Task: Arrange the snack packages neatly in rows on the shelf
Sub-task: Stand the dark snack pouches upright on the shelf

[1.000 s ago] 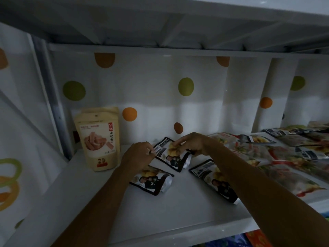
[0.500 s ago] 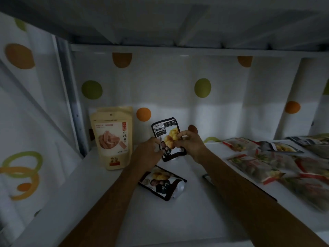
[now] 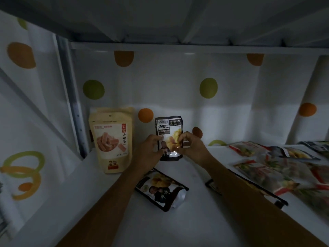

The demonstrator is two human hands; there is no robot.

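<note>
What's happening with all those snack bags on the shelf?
A person is tidying snacks on a white shelf. The left hand and the right hand pinch a black snack pouch by its sides and hold it upright near the back, just right of a standing tan pouch. Another black pouch lies flat in front of it. Red-trimmed packets lie scattered on the right, not yet in rows.

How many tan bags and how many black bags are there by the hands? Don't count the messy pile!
Tan pouch: 1
Upright black bag: 1
Flat black bags: 2, the front bag and the mostly hidden bag
Total: 4
</note>
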